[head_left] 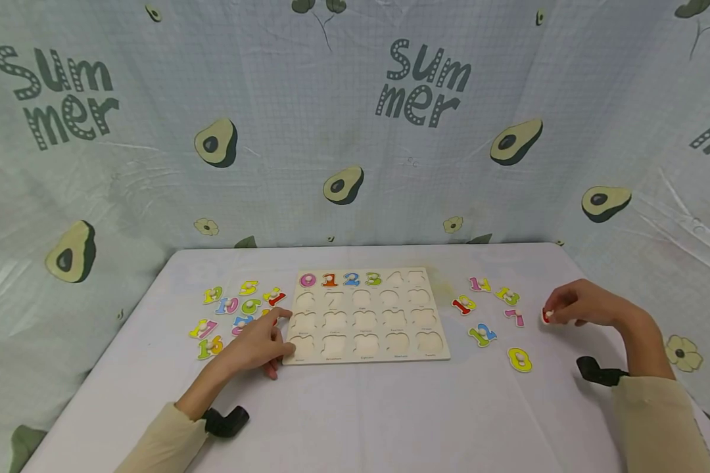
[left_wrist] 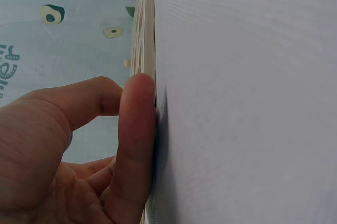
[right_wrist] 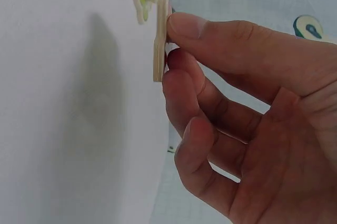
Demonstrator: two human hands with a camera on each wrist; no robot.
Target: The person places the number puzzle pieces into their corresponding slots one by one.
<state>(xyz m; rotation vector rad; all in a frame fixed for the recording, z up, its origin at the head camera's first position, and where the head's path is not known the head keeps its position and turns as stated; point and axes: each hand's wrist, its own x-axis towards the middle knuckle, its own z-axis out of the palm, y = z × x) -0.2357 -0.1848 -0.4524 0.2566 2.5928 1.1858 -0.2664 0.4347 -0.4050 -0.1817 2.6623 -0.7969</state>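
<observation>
A pale wooden number puzzle board [head_left: 365,363] lies on the table, its top row holding a pink 0 [head_left: 307,280], an orange 1 [head_left: 329,280], a blue 2 [head_left: 352,279] and a green 3 [head_left: 373,279]. My left hand [head_left: 259,343] rests at the board's left edge, thumb near the front corner and index finger farther back. Off to the right, my right hand [head_left: 582,304] pinches a small wooden number piece [right_wrist: 159,45] between thumb and fingers. It is seen edge-on in the right wrist view; some red shows in the head view, but its number is unreadable.
Several coloured number pieces lie left of the board, including a yellow 5 [head_left: 249,288]; my left hand partly covers some. More are scattered on the right, among them a pink 7 [head_left: 515,317] and a green-and-blue 12 [head_left: 482,335]. A patterned curtain [head_left: 284,131] hangs behind the white table [head_left: 390,420].
</observation>
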